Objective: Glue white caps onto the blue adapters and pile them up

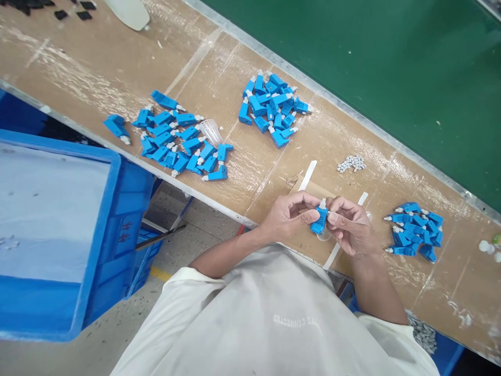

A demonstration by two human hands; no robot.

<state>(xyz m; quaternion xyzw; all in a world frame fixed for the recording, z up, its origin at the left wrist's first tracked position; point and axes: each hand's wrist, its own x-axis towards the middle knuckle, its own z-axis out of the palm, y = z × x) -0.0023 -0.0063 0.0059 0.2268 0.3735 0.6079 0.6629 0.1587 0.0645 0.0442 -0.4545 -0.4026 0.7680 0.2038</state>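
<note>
Both hands meet over the table's near edge: the left hand clamps a blue plastic housing, white tip towards 12 o'clock, while the right hand has thumb and forefinger pinched together at its 3 o'clock side; whether they grip a small part, I cannot tell. From the housing, small pale grey parts lie loose at 1 o'clock, a right-hand pile of housings at 3, another pile at 11 and a wider spread at 10. The held piece looks unfinished, and the loose grey parts suggest work remains; which group is done does not show. Farther, at 9 o'clock, stands a blue crate
</note>
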